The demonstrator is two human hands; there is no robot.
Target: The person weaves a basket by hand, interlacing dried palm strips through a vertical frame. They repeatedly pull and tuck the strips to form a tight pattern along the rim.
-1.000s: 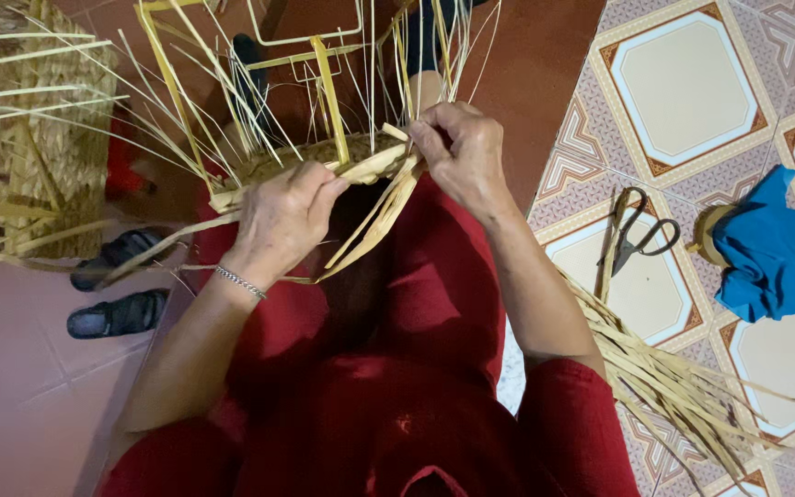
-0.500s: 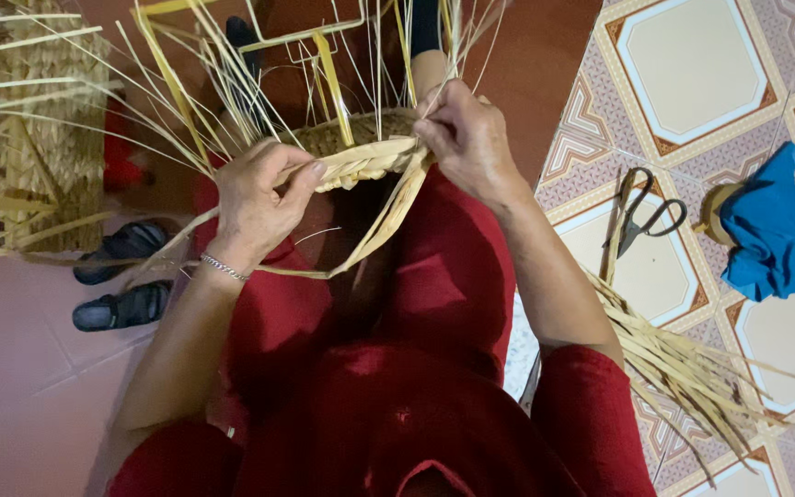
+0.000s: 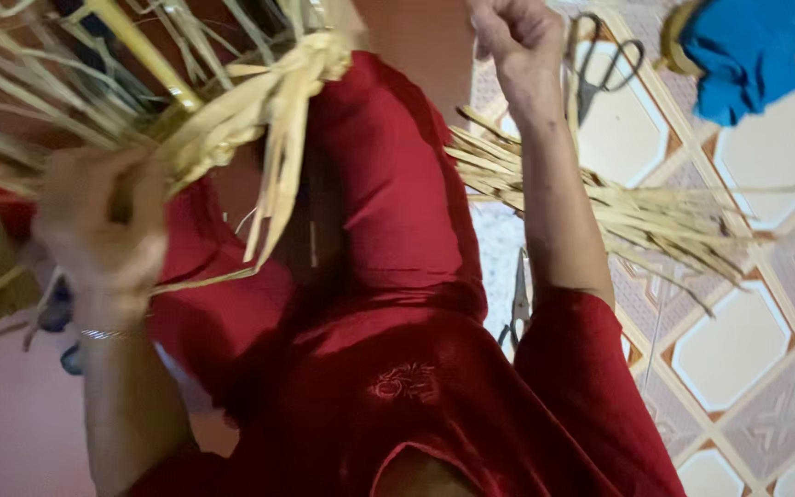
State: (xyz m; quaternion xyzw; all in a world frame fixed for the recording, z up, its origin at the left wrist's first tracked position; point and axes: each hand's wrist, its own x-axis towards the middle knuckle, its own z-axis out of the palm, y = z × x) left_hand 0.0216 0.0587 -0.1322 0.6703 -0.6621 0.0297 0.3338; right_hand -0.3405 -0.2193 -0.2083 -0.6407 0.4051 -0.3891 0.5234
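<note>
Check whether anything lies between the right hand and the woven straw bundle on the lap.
Nothing visible does. The right hand is raised near the top, and only open space over the red clothing separates it from the straw bundle.

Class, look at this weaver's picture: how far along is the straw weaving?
Done: a plaited band of straw already runs along the work. In hand: the blurred left hand grips the woven piece; the right hand is raised, closed. Left: many loose upright strands and a straw bundle on the floor.

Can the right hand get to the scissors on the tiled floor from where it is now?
Probably yes: the right hand is raised just beside the scissors, with bare tile between them; the straw bundle lies lower, out of the way.
</note>
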